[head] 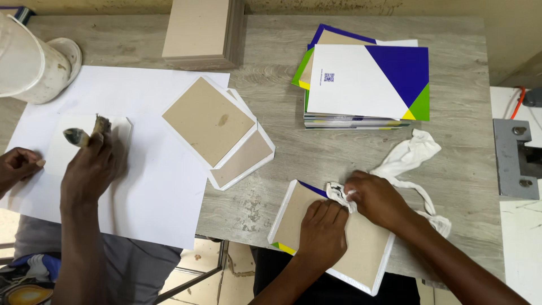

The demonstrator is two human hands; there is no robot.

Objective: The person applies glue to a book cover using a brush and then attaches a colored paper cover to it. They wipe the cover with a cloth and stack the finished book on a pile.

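Grey wood-grain laminate covers the counter [361, 152], which is set against a plain wall. Near its front edge lies a board cover [361, 248], brown card on the upturned face with a white wrapped border and a blue and a yellow-green corner showing. The person's left hand [323, 232] lies flat on the cover, fingers spread, pinning it down. The right hand [377, 199] is closed around a bunched white cloth [412, 164], pressing one end onto the cover's far edge while the rest trails away over the counter.

The cover looks stiff, light and flat, so it would likely slide unless held down; its edges or corners seem the best places to grip. The cloth is soft and limp.

Beyond the cover sits a stack of finished covers [367, 82], white with blue and green triangles. To the left of the cover lie two more brown boards [217, 130], then a white paper sheet [152, 186] where a co-worker's hand [87, 169] holds a glue brush [90, 133] beside a white bucket [28, 62].
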